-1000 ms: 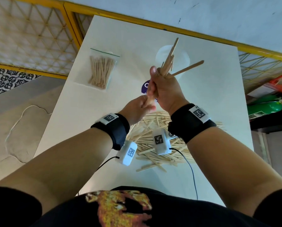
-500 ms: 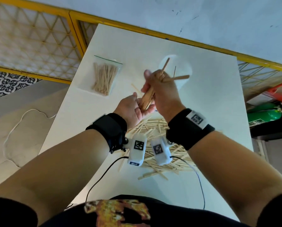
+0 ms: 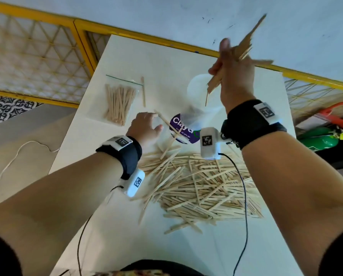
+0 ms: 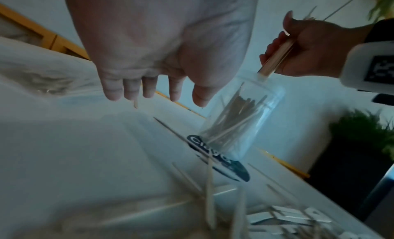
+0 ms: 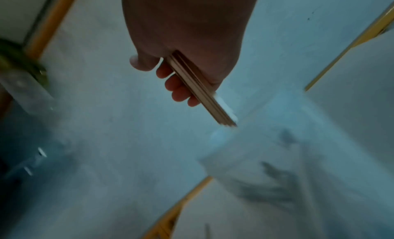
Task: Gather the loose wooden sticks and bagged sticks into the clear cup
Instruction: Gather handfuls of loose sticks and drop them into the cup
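Note:
The clear cup [image 3: 201, 100] stands upright at the table's far middle, with several wooden sticks inside it [image 4: 238, 114]. My right hand [image 3: 233, 72] is raised above the cup and grips a bundle of sticks [image 3: 244, 44], whose lower ends point down at the cup's mouth [image 5: 200, 92]. My left hand [image 3: 145, 126] hovers low over the table left of the cup, fingers [image 4: 132, 89] straight and holding nothing. A big pile of loose sticks [image 3: 198, 186] lies in front of me. The bagged sticks [image 3: 118, 103] lie at the far left.
A purple round label [image 3: 183, 129] lies flat at the cup's foot, with a few sticks across it. One single stick [image 3: 143, 92] lies beside the bag. Wrist-camera cables trail over the white table [image 3: 166, 246]. A yellow railing [image 3: 146, 39] borders the far edge.
My right hand has lifted the bundle up and to the right, above the cup. My left hand has let go of the bundle and dropped left towards the table.

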